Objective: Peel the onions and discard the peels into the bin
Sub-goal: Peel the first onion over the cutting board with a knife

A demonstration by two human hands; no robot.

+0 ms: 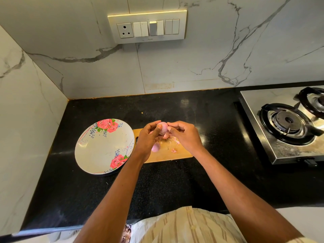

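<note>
No text can be read; the switch panel [147, 26] bears a small dark mark, too small to make out

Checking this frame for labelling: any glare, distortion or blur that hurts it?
Head view: wide-angle bending bows the counter edges and wall lines; glare on the stove steel and along the switch panel top; the onion and both hands stay fairly sharp and evenly lit.

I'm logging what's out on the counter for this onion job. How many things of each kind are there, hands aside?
Onions: 2, one held in both hands, one lying on the board
Cutting board: 1
Flowered plate: 1
Gas stove: 1
Total: 5
Loose bits of peel also lie on the board, too small to count. No bin is in view.
</note>
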